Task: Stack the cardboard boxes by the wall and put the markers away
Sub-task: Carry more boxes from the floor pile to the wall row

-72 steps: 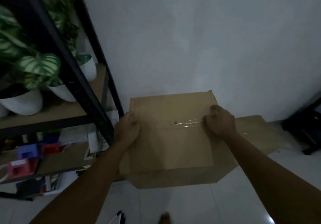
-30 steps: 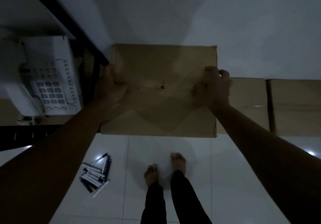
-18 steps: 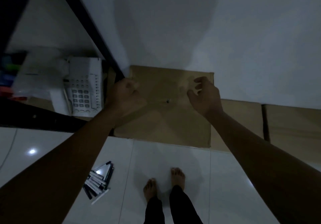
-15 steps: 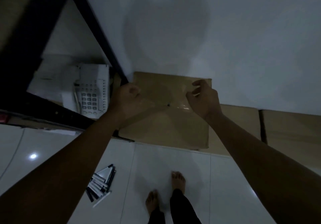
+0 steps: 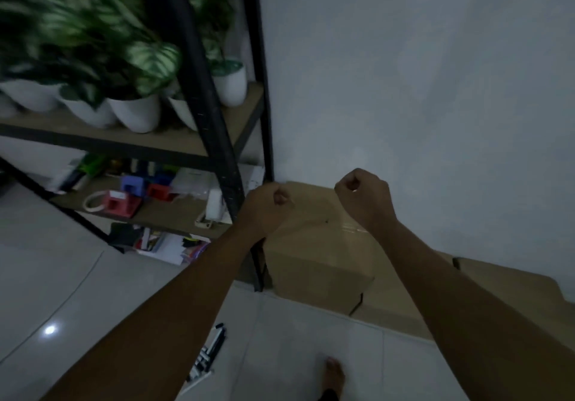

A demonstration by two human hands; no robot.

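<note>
Markers (image 5: 209, 357): my left forearm covers most of the pile, so I can't count them.
Plants (image 5: 77, 30): smeared by blur and cut off by the top and left edges.
Lower shelf clutter (image 5: 133, 195): too small and dim for me to name.
Lower box (image 5: 401, 304): partly behind my right forearm.
My foot (image 5: 334, 375): cut off by the bottom edge.

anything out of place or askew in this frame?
Yes: the markers lie in a loose heap on the floor tiles beside the left forearm, not put away. The cardboard box sits against the wall by the shelf post; its lower right corner shows a dark gap. Both hands hold nothing.
</note>
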